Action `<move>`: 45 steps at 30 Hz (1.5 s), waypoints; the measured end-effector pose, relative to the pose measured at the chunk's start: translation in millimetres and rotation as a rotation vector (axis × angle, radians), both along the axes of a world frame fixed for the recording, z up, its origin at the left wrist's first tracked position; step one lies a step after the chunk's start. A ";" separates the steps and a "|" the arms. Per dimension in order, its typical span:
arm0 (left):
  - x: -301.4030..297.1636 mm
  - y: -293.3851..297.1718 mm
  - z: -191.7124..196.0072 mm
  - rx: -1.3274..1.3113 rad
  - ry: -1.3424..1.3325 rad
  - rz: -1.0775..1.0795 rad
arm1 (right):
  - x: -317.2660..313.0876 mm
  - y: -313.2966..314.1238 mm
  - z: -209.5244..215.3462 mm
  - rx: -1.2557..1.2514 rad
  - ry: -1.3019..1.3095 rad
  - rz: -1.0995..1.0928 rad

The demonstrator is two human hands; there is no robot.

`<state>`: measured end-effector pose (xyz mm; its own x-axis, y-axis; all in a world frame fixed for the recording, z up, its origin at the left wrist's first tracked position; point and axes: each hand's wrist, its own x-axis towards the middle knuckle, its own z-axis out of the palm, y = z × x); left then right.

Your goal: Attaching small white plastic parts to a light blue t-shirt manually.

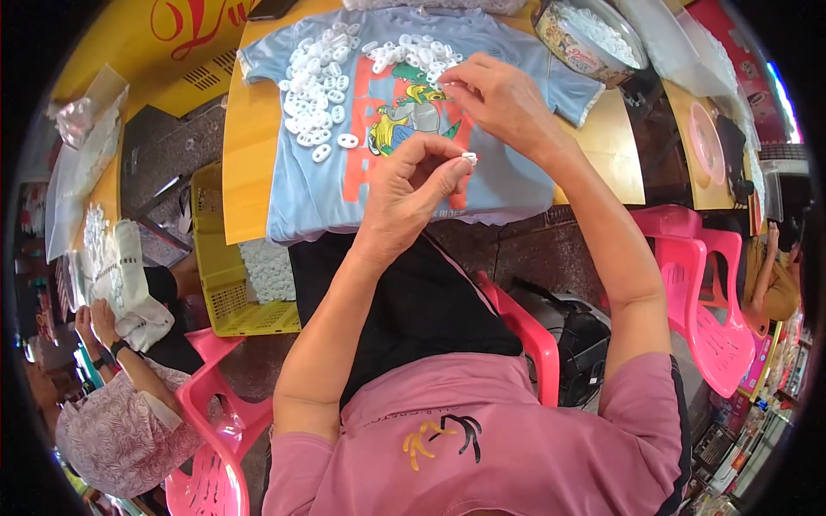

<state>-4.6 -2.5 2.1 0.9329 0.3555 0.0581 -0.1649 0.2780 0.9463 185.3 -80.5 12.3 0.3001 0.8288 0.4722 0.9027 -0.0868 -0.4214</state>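
Between the thumb and index finger of my left hand (409,185) is a small white plastic piece (470,158), held over the printed front of a light blue T-shirt (301,202) spread on the table. Farther off, my right hand (499,95) reaches to a small pile of white oval plastic pieces (413,53), its fingertips pinched at the pile's edge. Whether a piece is caught between them is hidden. A larger heap of similar two-holed pieces (314,90) covers the shirt's left side, with a few lying loose near its lower end.
A round tub (594,43) of white pieces stands at the back right of the wooden table (249,172). Left of my legs is a yellow plastic crate (249,318). Pink chairs (714,335) flank me, and another person (129,421) sits at the left.
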 end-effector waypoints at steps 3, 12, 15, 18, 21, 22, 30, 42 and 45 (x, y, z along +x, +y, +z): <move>1.7 -2.4 0.5 0.013 -0.018 0.055 | -4.6 3.9 2.6 -0.075 -0.144 -0.055; 1.7 -0.9 -1.7 0.005 -0.013 0.034 | 3.6 -8.8 17.4 -0.085 0.036 -0.097; 3.4 -2.7 -2.5 0.006 -0.018 0.041 | 8.0 -2.9 11.7 -0.048 -0.096 -0.069; 3.2 -2.3 -1.3 0.042 0.012 0.050 | 4.5 9.2 7.8 -0.107 -0.286 -0.044; 3.5 -2.8 -0.8 0.054 0.014 0.055 | 6.0 13.2 6.1 -0.134 -0.378 0.017; 2.7 -1.9 -1.3 0.056 0.014 0.057 | 4.7 12.5 8.0 -0.131 -0.354 0.023; 2.2 -2.7 -1.2 0.041 0.003 0.045 | -6.6 -15.7 15.3 -0.128 -0.218 0.041; 3.1 -3.7 0.4 0.076 0.034 0.073 | -0.6 -35.4 27.1 -0.179 -0.155 -0.014; 3.1 -3.8 1.2 0.074 0.034 0.065 | 8.5 -38.1 22.6 -0.206 -0.161 -0.025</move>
<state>-1.5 -6.4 3.3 0.9098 0.4114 0.0554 -0.1479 0.1966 0.9693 193.8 -118.5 34.9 0.2564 0.9055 0.3381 0.9533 -0.1791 -0.2433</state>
